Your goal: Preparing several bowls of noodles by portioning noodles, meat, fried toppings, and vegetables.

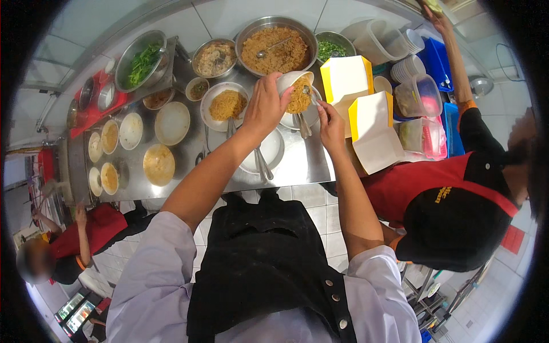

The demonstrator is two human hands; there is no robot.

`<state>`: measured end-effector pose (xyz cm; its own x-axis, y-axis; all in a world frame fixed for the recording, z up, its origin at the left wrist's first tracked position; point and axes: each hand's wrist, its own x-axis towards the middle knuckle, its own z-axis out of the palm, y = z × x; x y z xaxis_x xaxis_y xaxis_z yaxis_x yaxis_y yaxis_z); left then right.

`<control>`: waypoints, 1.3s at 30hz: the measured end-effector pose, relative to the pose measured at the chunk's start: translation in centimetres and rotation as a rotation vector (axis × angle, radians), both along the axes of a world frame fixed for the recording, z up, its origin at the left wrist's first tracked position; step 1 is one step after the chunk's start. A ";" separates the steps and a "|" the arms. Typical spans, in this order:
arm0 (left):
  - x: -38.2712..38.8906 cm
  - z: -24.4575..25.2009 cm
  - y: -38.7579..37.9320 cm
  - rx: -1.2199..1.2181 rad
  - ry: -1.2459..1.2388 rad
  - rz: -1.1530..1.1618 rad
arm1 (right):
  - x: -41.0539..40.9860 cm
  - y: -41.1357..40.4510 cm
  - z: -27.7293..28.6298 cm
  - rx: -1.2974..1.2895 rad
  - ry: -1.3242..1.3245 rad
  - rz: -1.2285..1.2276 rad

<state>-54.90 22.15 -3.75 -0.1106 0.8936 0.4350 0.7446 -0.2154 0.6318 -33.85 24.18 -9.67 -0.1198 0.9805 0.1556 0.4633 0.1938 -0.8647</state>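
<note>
Tilted on its side, a white bowl of noodles is gripped at its rim by my left hand. My right hand is closed round the handle of a metal spoon, whose head touches the noodles. Below them lies a white plate, partly hidden, with metal utensils on it. To the left, another plate holds a mound of noodles and a utensil. An empty white plate with metal utensils is nearer me.
A large metal bowl of minced food, a bowl of chopped greens and a bowl of leafy greens stand behind. Several used bowls are at left, open paper boxes at right. One co-worker stands close at right, another at far left.
</note>
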 end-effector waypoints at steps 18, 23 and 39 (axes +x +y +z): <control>-0.8 -4.0 -2.5 0.069 -0.076 0.083 | -0.2 -0.3 -0.5 -0.103 -0.134 -0.028; -0.7 -4.3 -3.4 0.062 -0.155 0.161 | 0.4 -0.3 -0.7 -0.177 -0.110 -0.023; -3.1 -0.8 -5.0 -0.007 -0.674 0.487 | -1.6 1.1 7.7 -0.042 -0.726 0.016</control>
